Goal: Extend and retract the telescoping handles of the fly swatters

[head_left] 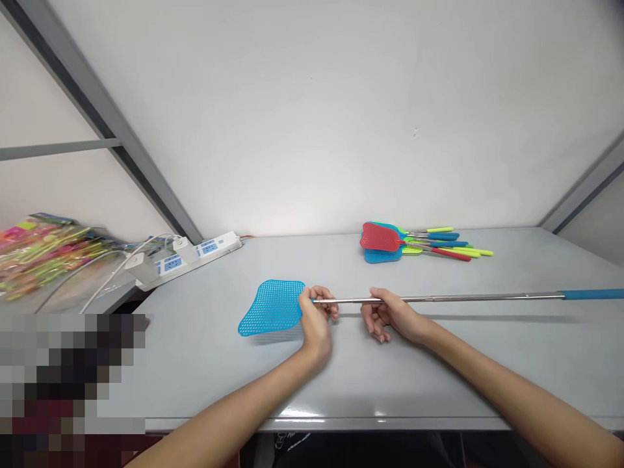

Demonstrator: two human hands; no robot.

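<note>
A blue fly swatter (275, 305) with a perforated head and a long telescopic metal rod lies level across my view, a little above the table. Its rod is drawn out long, and the blue grip points to the right edge. My left hand (316, 318) is closed around the neck, where the head meets the rod. Farther right along the rod, my right hand (390, 315) holds it between thumb and fingers, the other fingers curled below. Behind them lies a pile of folded swatters, with a red swatter (381, 238) on top.
A white power strip (209, 250) with plugged-in chargers and cables lies at the back left. Colourful plastic-wrapped items (49, 257) lie at the far left. A grey wall and metal frame bars bound the grey table (439, 370). The lower left corner is pixelated.
</note>
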